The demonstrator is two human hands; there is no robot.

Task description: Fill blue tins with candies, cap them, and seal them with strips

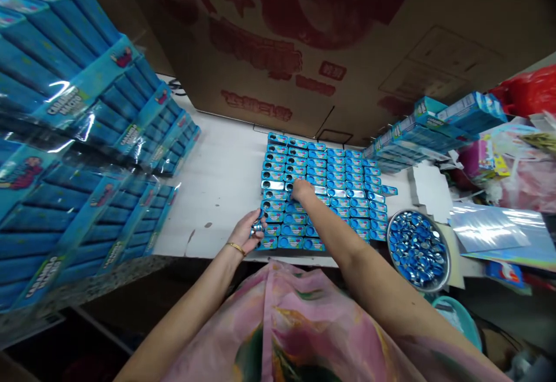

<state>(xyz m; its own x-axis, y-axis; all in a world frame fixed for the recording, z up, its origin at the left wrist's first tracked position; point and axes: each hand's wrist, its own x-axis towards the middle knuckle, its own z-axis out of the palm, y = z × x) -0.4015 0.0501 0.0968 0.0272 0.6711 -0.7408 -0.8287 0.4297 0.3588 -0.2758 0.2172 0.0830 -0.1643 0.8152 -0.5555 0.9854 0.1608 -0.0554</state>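
Rows of small open blue tins (324,194) stand packed together in a rectangular block on the white table. My left hand (245,232), with a gold bracelet at the wrist, curls around a few small blue-and-silver pieces (257,227), probably tin lids, at the block's near left corner. My right hand (303,191) reaches over the block, its fingertips down among the tins near the left side. Whether those fingers hold anything is hidden. To the right, a round metal tray (418,250) is heaped with similar blue-and-silver pieces.
Shrink-wrapped stacks of blue boxes (73,144) fill the left side, and more blue boxes (428,127) stand at the right. A large printed cardboard panel (278,40) rises behind the white table (208,197). Shiny plastic sheets (495,228) and a red bag (525,90) lie at the right.
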